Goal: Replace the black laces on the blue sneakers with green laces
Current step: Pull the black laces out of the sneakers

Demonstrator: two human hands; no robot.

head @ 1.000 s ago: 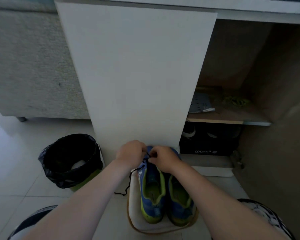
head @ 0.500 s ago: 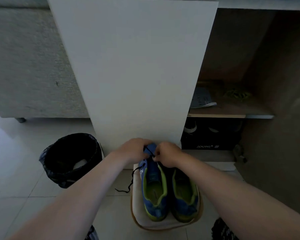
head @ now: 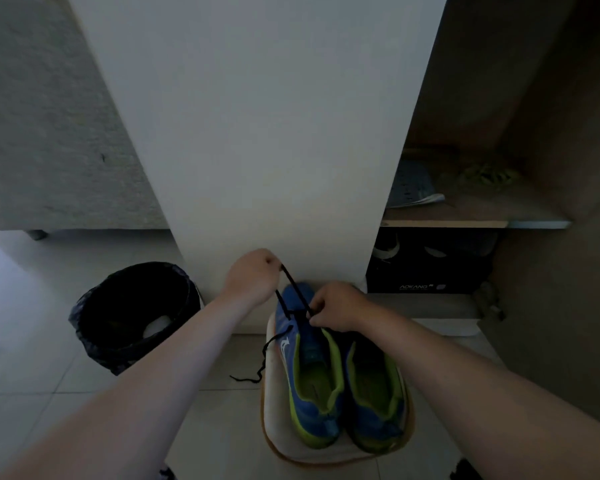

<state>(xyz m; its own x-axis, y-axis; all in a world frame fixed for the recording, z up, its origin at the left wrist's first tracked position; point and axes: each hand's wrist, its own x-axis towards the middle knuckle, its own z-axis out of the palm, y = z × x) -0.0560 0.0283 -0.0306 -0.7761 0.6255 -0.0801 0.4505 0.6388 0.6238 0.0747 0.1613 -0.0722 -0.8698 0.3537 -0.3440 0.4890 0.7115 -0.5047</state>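
Clenched round a raised loop of the black lace [head: 292, 289] with the left hand [head: 253, 277], knuckles up, just in front of the foot of the white cabinet door [head: 257, 133]. Pinching the same lace lower down with the right hand [head: 340, 306], right at the upper eyelets of the left-side blue sneaker [head: 312, 386]. Drawn taut between the two grips; further down, a loose black end trailing off the shoe's left flank onto the pale floor tiles [head: 49, 393]. Just beside, a right-side blue sneaker [head: 378, 403] with the same lime lining, its front half blocked from view by the right forearm. Under both, a white pad [head: 274, 441] with a tan rim, toes toward the door. To the left, near the left forearm, a round bin [head: 136, 313] with a black liner; beyond it, a grey upholstered sofa [head: 49, 133]. To the right, inside the open cabinet, a wooden shelf [head: 465, 221] with a booklet [head: 413, 188] and, well apart from the hands, a blurred yellow-green tangle, apparently the green laces [head: 489, 174]; below, a black shoebox [head: 426, 271]
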